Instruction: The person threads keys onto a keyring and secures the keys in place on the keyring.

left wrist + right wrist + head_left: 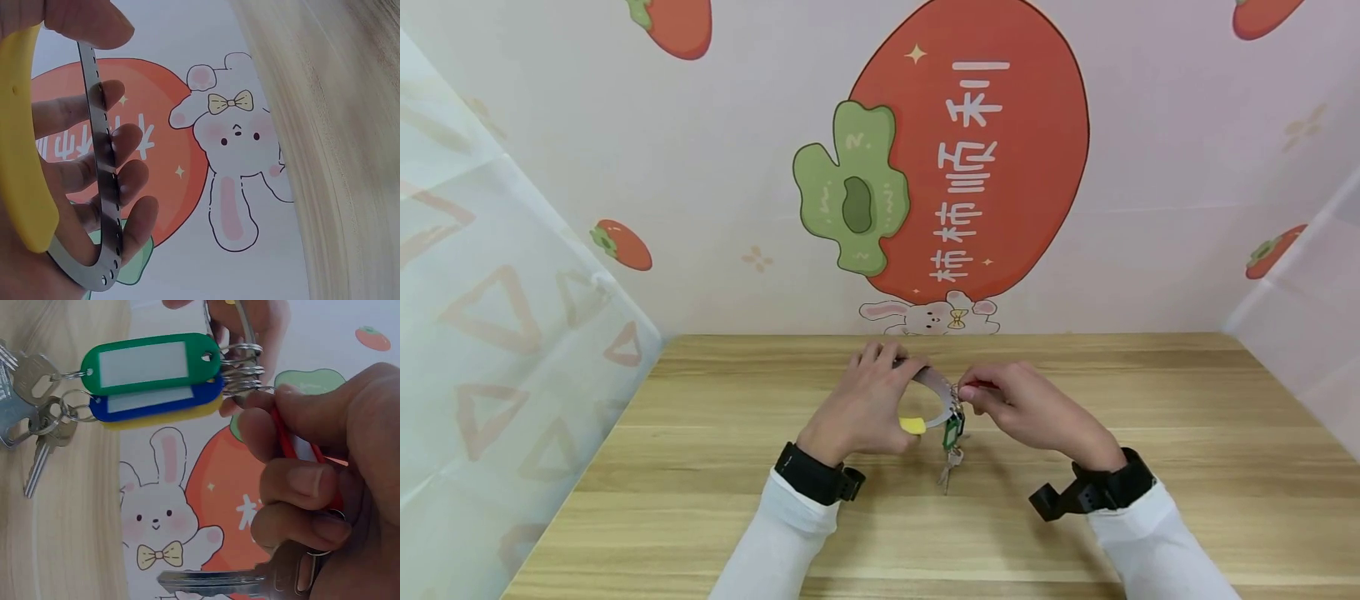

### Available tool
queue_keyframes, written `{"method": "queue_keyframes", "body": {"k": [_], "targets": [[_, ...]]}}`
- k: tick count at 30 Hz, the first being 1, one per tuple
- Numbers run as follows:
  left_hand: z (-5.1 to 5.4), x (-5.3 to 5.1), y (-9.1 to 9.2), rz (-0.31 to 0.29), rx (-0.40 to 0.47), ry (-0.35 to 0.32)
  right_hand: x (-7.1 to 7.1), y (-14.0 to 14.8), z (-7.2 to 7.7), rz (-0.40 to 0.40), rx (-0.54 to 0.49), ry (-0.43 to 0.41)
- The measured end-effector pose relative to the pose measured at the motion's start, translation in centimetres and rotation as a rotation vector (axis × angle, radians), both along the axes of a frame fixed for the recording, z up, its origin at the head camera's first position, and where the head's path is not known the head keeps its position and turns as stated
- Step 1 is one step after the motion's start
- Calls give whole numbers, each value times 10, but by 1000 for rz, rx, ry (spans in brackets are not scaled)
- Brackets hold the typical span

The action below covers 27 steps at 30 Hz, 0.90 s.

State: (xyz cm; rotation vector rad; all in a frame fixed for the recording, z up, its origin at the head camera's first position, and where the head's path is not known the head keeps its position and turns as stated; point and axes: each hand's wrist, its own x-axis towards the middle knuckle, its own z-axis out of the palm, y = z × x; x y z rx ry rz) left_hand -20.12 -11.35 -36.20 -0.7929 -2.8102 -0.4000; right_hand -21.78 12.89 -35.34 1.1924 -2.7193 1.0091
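My left hand (868, 404) holds a flat metal hoop (109, 187) by its yellow grip (22, 137). Small holes run along the hoop's band. From the hoop hang several split rings (242, 378), bearing a green key tag (144, 365), a blue one (150, 403) and, mostly hidden behind these, a yellow one (172, 419). Keys (39, 465) dangle off the far ends of the tags. Between its thumb and fingers my right hand (1033, 408) pinches a red key tag (285, 434) beside those rings. Its key (215, 582) sticks out below the fingers in the right wrist view.
Both hands are above a wooden table (700, 492). A printed backdrop (737, 167) with persimmons and a rabbit stands along the far edge, and pale sheets hang at both sides. Each wrist wears a black strap with a small camera.
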Motion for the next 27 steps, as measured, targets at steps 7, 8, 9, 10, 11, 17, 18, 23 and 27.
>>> {"method": "queue_keyframes", "body": {"k": [7, 8, 9, 10, 11, 17, 18, 23, 27], "targets": [[0, 0, -1, -8, 17, 24, 2, -7, -3, -33, -47, 47], [0, 0, -1, -8, 18, 29, 2, -8, -3, -40, -56, 40], [1, 1, -1, -9, 20, 32, 3, -8, -3, -46, -68, 25], [0, 0, -1, -8, 20, 35, 3, -8, -4, -50, -77, 9], [1, 0, -1, -8, 21, 38, 3, -9, -4, -55, -86, -7], [2, 1, 0, -11, 24, 49, 3, -8, -4, -92, -126, -121], [2, 1, 0, -11, 24, 49, 3, -8, -4, -97, -130, -134], [2, 0, 1, -10, 20, 51, 2, -7, -4, -115, -139, -168], [2, 0, 1, -12, 21, 55, 1, -8, -3, -115, -144, -188]]}}
